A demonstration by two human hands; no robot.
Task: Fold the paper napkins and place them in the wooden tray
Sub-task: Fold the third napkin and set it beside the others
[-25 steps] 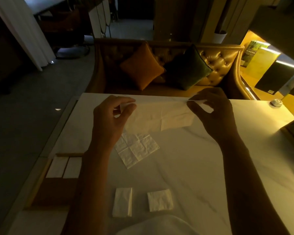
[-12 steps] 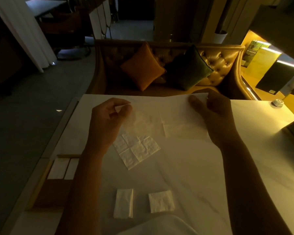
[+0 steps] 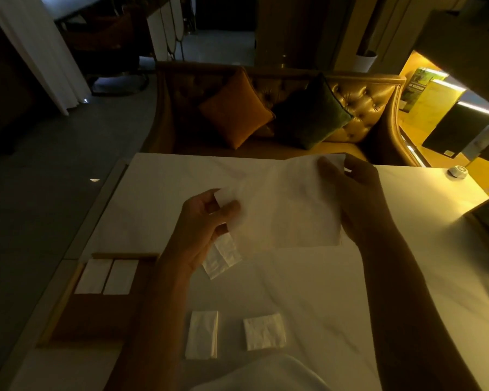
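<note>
An unfolded paper napkin (image 3: 288, 210) hangs above the tabletop (image 3: 407, 277), stretched between the two hands. The left hand (image 3: 201, 232) pinches its lower-left corner and the right hand (image 3: 356, 201) pinches its raised upper-right corner, so the sheet tilts. It is thin, white and translucent, with faint fold creases. Partly hidden beneath it lies another opened napkin (image 3: 223, 258). Nearer the person sit two folded napkins (image 3: 202, 334), just apart. At the left, the wooden tray (image 3: 88, 323) holds two folded napkins side by side.
</note>
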